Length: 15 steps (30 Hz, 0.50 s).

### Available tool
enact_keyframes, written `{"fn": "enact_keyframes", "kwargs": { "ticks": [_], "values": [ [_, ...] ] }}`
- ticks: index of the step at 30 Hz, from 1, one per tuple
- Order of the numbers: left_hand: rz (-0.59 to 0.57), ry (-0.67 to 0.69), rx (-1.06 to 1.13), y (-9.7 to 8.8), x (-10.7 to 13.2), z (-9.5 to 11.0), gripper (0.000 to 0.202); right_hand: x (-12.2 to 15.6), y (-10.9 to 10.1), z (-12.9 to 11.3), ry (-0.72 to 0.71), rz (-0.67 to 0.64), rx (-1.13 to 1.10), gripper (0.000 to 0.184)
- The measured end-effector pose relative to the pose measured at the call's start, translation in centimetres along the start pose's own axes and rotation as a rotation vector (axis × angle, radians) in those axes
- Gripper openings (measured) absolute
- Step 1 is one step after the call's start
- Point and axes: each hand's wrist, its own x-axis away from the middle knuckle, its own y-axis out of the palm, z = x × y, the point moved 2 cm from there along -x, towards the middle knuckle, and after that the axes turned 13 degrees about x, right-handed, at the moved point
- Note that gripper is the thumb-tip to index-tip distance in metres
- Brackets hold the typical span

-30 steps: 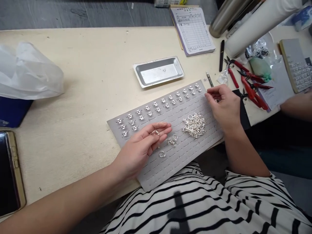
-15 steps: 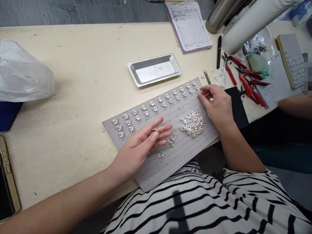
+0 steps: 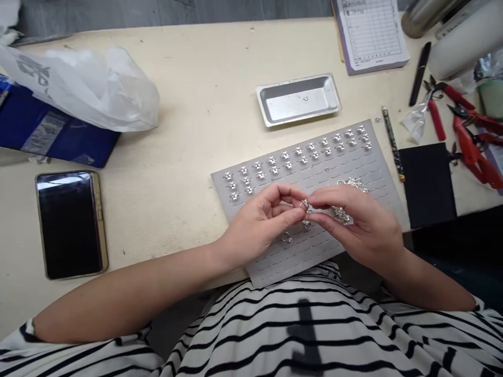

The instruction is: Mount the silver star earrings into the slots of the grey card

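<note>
Across the pale worktable (image 3: 188, 78) a grey slotted board (image 3: 373, 173) is lying at a slant, its near edge hanging over the lap of the person in the striped top. Both hands are meeting low over the middle of it. The left hand (image 3: 259, 225) is pinching a small silver ring (image 3: 304, 204) narrowly between thumb and forefinger, and the right hand (image 3: 361, 225) is closing its fingertips on the same ring from the other side.

To my eye, this fine work is going best with the wrists resting and the pinch staying directly above the board. That way a slipped piece is landing on felt rather than in the lap. A light grip on the band, not the ornament, is looking wise.

Counting: the mounted pieces (image 3: 284, 155) are filling two long rows and starting a third, about two dozen, too small for an exact tally. Two loose rings (image 3: 286, 238) are showing under the hands, and a heap (image 3: 356, 183) is half hidden behind the right hand. Around them are sitting:
- one metal tray (image 3: 283, 104)
- one phone (image 3: 68, 222)
- one plastic bag (image 3: 98, 89) on one blue box (image 3: 47, 136)
- one paper pad (image 3: 371, 31)
- one black pen (image 3: 419, 73)
- one black mat (image 3: 428, 183)
- at least two red-handled pliers (image 3: 471, 152)
</note>
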Motion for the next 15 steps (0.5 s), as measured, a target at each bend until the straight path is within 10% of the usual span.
{"fn": "enact_keyframes", "kwargs": {
  "ticks": [15],
  "values": [
    [-0.044,0.346,-0.495,0.17,0.77,0.39,0.007,0.16,0.25,0.76,0.157,-0.082,-0.189,0.025]
  ]
}}
